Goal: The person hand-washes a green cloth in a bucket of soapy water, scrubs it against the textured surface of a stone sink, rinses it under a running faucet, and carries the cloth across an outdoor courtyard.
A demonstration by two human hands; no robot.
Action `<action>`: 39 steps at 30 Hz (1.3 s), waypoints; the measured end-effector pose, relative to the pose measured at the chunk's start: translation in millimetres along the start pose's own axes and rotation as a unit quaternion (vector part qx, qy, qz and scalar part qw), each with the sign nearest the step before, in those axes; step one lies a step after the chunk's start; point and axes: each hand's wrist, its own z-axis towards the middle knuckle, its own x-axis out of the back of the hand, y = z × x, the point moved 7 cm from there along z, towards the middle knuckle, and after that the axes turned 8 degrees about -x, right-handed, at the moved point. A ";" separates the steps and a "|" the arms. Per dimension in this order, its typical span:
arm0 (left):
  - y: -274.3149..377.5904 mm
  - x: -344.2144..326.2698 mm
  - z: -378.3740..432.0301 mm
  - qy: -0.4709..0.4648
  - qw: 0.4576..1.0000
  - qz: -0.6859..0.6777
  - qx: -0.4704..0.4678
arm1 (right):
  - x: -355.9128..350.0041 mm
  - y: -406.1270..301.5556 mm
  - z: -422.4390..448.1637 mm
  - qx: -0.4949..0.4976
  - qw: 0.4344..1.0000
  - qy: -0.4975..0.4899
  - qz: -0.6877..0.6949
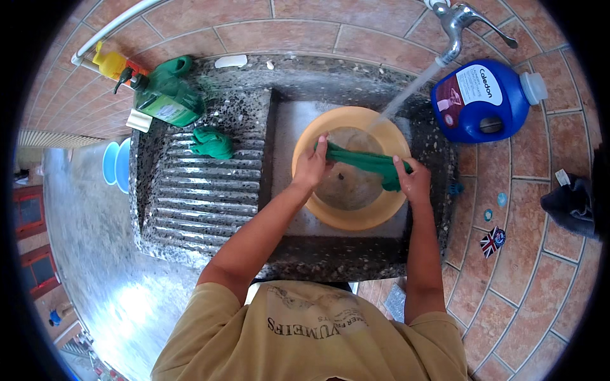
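Observation:
A wet green cloth point(360, 160) is stretched between my two hands above a round orange plastic basin point(305, 190). My left hand point(312, 164) grips its left end, thumb on top. At the other end, my right hand point(413, 181) pinches the fabric, and a bunched part hangs beside the fingers. Water point(405, 93) runs from a metal tap point(452, 31) into the basin, which holds water and stands in the sink well. A second bundled green cloth point(212, 143) lies on the ribbed washboard point(209, 190) of the stone sink.
A blue detergent jug point(481, 102) stands at the sink's right back corner. A green pump bottle point(167, 97), a yellow bottle point(112, 64) and a bar of soap point(139, 120) are at the left back. Dark fabric point(569, 205) hangs at far right. Blue basins point(116, 164) sit beyond the sink's left edge.

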 end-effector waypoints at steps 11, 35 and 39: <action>-97.1 -15.6 -26.1 -0.090 0.988 0.012 0.123 | -165.2 52.4 56.9 0.093 0.990 0.053 -0.090; -160.3 11.0 -44.6 0.045 0.890 -0.287 0.352 | -172.0 58.2 55.8 0.213 0.976 -0.029 -0.018; -139.5 31.6 -34.6 0.066 0.919 -0.259 0.289 | -150.0 57.0 44.3 0.103 0.979 0.147 -0.092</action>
